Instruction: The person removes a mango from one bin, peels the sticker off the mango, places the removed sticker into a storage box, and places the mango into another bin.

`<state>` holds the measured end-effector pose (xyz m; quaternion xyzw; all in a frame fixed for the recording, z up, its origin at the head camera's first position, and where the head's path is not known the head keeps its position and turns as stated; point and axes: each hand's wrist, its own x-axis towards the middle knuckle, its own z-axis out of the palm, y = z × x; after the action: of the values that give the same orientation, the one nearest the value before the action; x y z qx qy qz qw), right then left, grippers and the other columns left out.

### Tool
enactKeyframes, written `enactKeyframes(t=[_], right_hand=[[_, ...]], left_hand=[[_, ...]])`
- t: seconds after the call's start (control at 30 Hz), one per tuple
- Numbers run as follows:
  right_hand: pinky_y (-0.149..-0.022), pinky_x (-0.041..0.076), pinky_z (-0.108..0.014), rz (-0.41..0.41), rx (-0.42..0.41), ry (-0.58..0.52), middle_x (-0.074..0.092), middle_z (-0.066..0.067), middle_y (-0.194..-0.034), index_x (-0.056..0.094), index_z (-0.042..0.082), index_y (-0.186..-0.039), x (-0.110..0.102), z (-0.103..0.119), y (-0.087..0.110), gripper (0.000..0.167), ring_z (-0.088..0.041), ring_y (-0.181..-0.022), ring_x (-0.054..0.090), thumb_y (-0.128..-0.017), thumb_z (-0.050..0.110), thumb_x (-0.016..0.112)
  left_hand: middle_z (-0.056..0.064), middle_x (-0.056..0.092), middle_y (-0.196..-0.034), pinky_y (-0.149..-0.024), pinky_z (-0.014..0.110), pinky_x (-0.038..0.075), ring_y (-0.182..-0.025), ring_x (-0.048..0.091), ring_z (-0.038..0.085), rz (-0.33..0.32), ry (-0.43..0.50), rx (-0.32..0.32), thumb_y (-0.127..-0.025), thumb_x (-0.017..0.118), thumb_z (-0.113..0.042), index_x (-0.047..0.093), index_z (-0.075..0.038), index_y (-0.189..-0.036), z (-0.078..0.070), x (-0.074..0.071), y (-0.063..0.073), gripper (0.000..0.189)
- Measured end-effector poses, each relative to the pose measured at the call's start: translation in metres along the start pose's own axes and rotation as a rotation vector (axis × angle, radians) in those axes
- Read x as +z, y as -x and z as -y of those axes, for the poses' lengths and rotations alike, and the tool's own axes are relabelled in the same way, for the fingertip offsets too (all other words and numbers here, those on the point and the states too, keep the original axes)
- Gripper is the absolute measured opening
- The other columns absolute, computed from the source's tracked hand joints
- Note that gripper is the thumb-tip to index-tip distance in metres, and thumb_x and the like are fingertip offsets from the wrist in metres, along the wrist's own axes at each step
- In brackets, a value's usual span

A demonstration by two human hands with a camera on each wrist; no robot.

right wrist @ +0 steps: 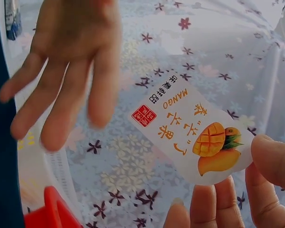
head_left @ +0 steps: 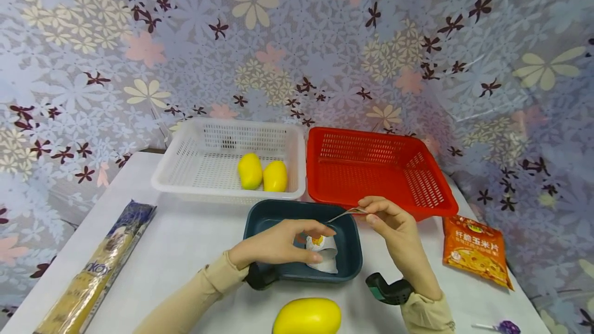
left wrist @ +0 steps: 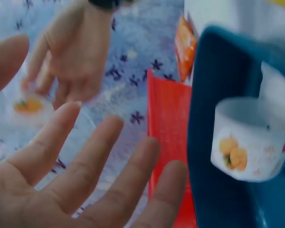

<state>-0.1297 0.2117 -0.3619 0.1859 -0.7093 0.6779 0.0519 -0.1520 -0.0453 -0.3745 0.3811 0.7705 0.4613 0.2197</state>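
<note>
My right hand point(head_left: 402, 233) pinches a thin mango label point(right wrist: 187, 135) between thumb and fingers, above the right rim of a dark blue basin point(head_left: 355, 244). Edge-on in the head view, its printed face with a cut mango and "MANGO" shows in the right wrist view. My left hand point(head_left: 283, 244) hovers over the basin with fingers spread and holds nothing. Under it, partly hidden, lie curled white labels point(left wrist: 251, 142) with an orange fruit picture. One yellow mango point(head_left: 307, 317) lies on the table in front of the basin.
Behind the basin stand a white basket point(head_left: 183, 187) with two mangoes point(head_left: 250, 171) and a red basket point(head_left: 378, 174). A long pasta packet point(head_left: 99, 272) lies at left. An orange snack bag point(head_left: 477, 251) and a purple lollipop point(head_left: 508, 327) lie at right.
</note>
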Motion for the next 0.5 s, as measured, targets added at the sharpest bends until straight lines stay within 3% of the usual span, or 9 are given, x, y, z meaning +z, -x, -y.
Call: enactKeyframes(t=[0.17, 0.33, 0.5], right_hand=[[-0.095, 0.047, -0.023, -0.044, 0.003, -0.029, 0.064, 0.005, -0.114, 0.065, 0.016, -0.097, -0.004, 0.002, 0.001, 0.026, -0.013, -0.113, 0.057, -0.096, -0.005, 0.05], [-0.095, 0.046, -0.023, -0.054, 0.013, -0.035, 0.064, 0.005, -0.114, 0.065, 0.013, -0.097, -0.004, 0.003, 0.002, 0.023, -0.013, -0.113, 0.057, -0.096, -0.005, 0.05], [-0.095, 0.047, -0.024, -0.044, 0.004, -0.029, 0.064, 0.004, -0.114, 0.064, 0.009, -0.097, -0.004, 0.004, 0.001, 0.021, -0.014, -0.113, 0.058, -0.095, -0.006, 0.05]], left_hand=[[0.011, 0.057, -0.136, -0.1, 0.027, 0.048, -0.122, 0.056, 0.028, 0.017, 0.056, -0.079, -0.093, 0.064, -0.02, 0.054, -0.012, -0.136, 0.012, -0.013, -0.03, 0.044], [0.014, 0.057, -0.136, -0.099, 0.029, 0.049, -0.119, 0.057, 0.028, 0.037, -0.001, -0.153, -0.091, 0.066, -0.022, 0.056, -0.006, -0.134, 0.027, -0.014, -0.056, 0.046], [0.009, 0.058, -0.135, -0.102, 0.037, 0.048, -0.123, 0.055, 0.024, 0.04, -0.08, -0.267, -0.089, 0.068, -0.028, 0.056, -0.01, -0.134, 0.038, -0.006, -0.07, 0.05]])
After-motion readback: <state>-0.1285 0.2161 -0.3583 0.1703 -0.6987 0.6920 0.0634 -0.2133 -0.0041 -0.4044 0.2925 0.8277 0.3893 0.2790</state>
